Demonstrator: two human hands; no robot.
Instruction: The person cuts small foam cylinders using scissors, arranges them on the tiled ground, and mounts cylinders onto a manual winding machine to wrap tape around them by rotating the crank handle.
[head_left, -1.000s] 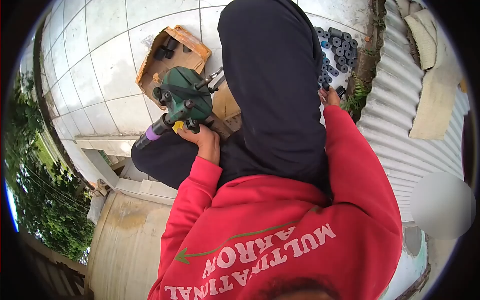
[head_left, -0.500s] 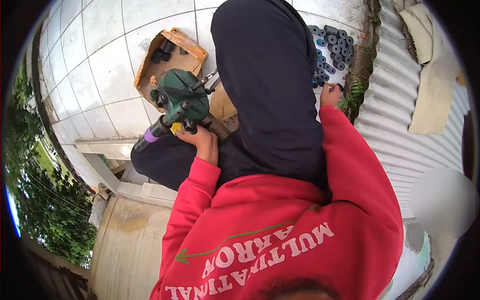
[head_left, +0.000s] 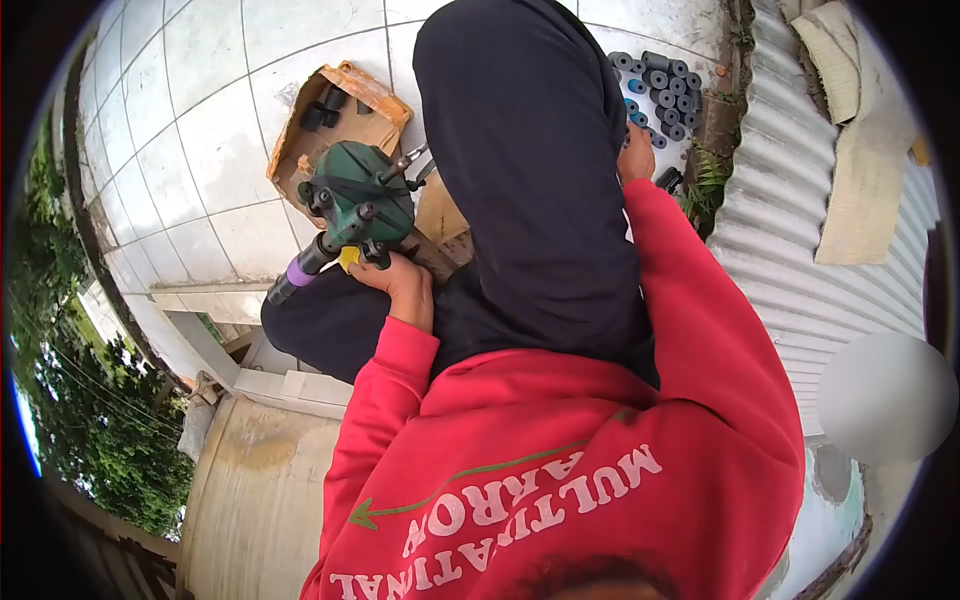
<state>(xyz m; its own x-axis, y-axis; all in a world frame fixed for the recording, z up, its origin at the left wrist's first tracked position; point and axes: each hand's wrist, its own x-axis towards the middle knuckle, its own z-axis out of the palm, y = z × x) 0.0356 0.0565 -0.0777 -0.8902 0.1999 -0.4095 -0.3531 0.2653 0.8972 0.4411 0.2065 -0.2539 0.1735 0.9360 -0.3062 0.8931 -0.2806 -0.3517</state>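
My left hand (head_left: 398, 282) is closed at the near side of a green machine (head_left: 358, 195) with black knobs and a purple-banded handle (head_left: 298, 272). A yellow piece (head_left: 348, 257) shows right at its fingertips; what the fingers grip is hidden under the machine. My right hand (head_left: 637, 158) reaches past my raised knee, fingers bent, right at a group of black cylinders with centre holes (head_left: 672, 98). The knee and the hand itself hide what those fingers hold. A few blue-ended cylinders (head_left: 637, 87) stand among the black ones. Other black pieces (head_left: 668, 180) lie beside my right wrist.
Behind the machine sits an open cardboard box (head_left: 375, 125) with black pieces (head_left: 325, 105) inside. My dark-trousered leg (head_left: 530, 180) rises between the two hands. White tiles (head_left: 195, 130) cover the floor; corrugated sheeting (head_left: 785, 190) lines the right side, past a narrow planted edge (head_left: 708, 185).
My right hand has moved forward and left, from the near end of the cylinders to beside my knee. Black pieces now show where it was. The left hand stays at the machine.
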